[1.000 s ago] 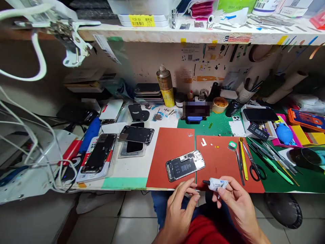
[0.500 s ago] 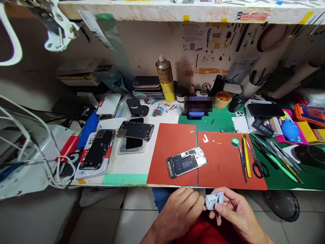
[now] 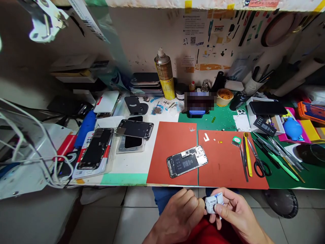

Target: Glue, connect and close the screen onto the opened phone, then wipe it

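Note:
Below the bench edge, above my lap, both hands meet at a small white squeeze tube [image 3: 211, 204] with blue and dark print. My right hand [image 3: 235, 211] pinches the tube's flat end between thumb and fingers. The fingers of my left hand [image 3: 181, 211] are curled tight around its dark other end, which is mostly hidden. On the bench just beyond lies an opened phone [image 3: 187, 161], its black battery and circuit board facing up, across two red-brown mats [image 3: 162, 142].
Tweezers [image 3: 243, 162], a yellow-handled brush [image 3: 248, 157] and scissors [image 3: 259, 164] lie on the right mat. Phone screens [image 3: 95, 149] rest at the left near white cables [image 3: 33, 152]. A spray can [image 3: 166, 76] stands at the back. A shelf [image 3: 152, 4] overhangs the bench.
The view has shifted slightly, with the shelf sitting higher in the picture. The tube's flat end looks more curled over. Both hands keep their hold.

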Demonstrator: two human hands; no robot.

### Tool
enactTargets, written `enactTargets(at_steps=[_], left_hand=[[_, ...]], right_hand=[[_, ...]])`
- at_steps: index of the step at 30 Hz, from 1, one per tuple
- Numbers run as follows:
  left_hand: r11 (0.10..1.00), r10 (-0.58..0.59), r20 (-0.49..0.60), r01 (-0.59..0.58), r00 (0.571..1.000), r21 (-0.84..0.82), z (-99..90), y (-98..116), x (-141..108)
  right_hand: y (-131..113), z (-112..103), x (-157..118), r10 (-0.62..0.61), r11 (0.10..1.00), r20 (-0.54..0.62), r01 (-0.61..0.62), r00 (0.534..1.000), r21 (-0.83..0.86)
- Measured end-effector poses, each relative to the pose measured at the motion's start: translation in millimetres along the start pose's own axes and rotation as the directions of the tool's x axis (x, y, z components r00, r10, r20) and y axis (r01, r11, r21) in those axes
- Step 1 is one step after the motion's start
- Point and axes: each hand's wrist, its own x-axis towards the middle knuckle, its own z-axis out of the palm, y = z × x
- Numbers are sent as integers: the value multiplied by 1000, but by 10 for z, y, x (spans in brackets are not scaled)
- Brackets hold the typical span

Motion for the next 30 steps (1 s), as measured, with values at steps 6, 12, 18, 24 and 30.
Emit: enactTargets(at_steps=[6, 12, 18, 24, 30], left_hand=[[997, -79, 8, 79, 997, -14, -20, 11, 2], [996, -81, 4, 81, 997, 40, -46, 15, 45], [999, -41, -1, 41, 999, 10, -108, -26, 78], [995, -98, -34, 98, 995, -9, -99, -17, 58], [983, -182, -69, 181, 981, -17, -47, -20, 66]], right_hand=[[-21, 42, -2, -13, 999, -29, 12, 999, -37], [98, -37, 25, -44, 997, -52, 40, 998, -71], [171, -114, 47, -25, 999, -46, 24, 999, -28], [51, -59, -4, 10, 996, -70, -16, 997, -93], [11, -117, 12, -2, 983, -149, -26, 989, -184]])
